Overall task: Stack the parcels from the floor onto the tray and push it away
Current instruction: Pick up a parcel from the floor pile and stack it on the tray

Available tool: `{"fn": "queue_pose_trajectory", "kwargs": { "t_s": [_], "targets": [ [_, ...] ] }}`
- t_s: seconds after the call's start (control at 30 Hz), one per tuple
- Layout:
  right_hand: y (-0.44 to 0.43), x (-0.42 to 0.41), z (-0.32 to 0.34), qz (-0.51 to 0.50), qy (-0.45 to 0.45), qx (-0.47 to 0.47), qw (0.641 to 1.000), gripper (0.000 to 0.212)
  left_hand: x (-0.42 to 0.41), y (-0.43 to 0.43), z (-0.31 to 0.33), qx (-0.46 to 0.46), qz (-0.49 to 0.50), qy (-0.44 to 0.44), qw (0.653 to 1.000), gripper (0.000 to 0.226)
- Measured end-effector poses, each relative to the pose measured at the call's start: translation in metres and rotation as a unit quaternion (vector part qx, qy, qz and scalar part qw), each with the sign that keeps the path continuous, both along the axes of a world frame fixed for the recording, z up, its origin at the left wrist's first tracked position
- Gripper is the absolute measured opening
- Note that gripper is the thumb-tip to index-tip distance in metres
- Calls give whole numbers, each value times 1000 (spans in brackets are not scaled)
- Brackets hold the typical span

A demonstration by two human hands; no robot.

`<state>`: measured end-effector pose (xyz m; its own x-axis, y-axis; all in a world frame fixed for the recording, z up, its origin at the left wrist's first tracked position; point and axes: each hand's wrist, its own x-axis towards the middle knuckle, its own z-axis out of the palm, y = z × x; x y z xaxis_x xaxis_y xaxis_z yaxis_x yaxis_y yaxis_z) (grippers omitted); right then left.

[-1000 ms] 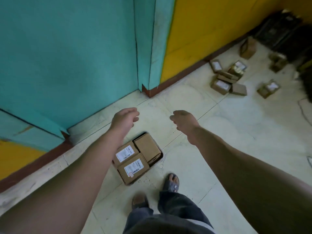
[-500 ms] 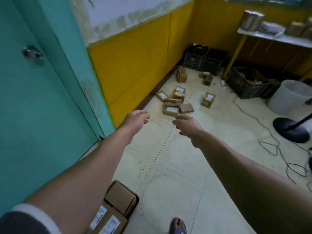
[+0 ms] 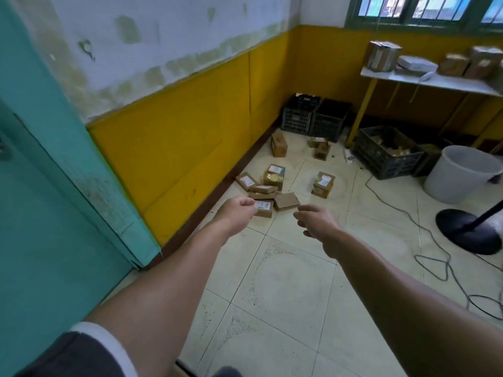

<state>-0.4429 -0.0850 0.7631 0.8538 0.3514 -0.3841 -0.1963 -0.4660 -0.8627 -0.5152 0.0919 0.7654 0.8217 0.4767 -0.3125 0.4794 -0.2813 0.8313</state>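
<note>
Two grips, both empty: your left grip [image 3: 239,213] and right grip [image 3: 317,223] reach out side by side above the floor [image 3: 285,289], fingers loosely curled and holding nothing. The tray is not in view.

Beyond the grips lies the nearest parcel [image 3: 264,209]. It is label up, with its long side running across your line of reach. The left grip hides its near-left end. I judge it to be further off on the floor and untouched. The left grip lines up with it more closely, while the right grip points nearer the plain parcel [image 3: 287,200] just beside it.

Behind these, the heap of parcels [image 3: 262,189] sits close to the yellow wall [image 3: 190,148]. A stacked pair [image 3: 323,183] stands apart to the right. Farthest off, an upright parcel [image 3: 279,144] stands near the black crates [image 3: 315,118].
</note>
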Motion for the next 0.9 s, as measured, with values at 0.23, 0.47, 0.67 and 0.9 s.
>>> {"fn": "queue_pose_trajectory", "kwargs": {
  "t_s": [0.23,0.47,0.67,0.9],
  "targets": [
    [40,106,-22,-7,21,-27,999,42,114,35,-28,-30,-1,29,999,37],
    [86,219,-32,-33,34,-43,998,43,235,95,-41,-106,11,39,994,27],
    [115,309,-43,-47,60,-62,995,42,328,128,-54,-141,22,69,987,15],
    [140,440,-82,-39,82,-59,994,38,450,151,-96,-150,50,95,983,23]
  ]
}}
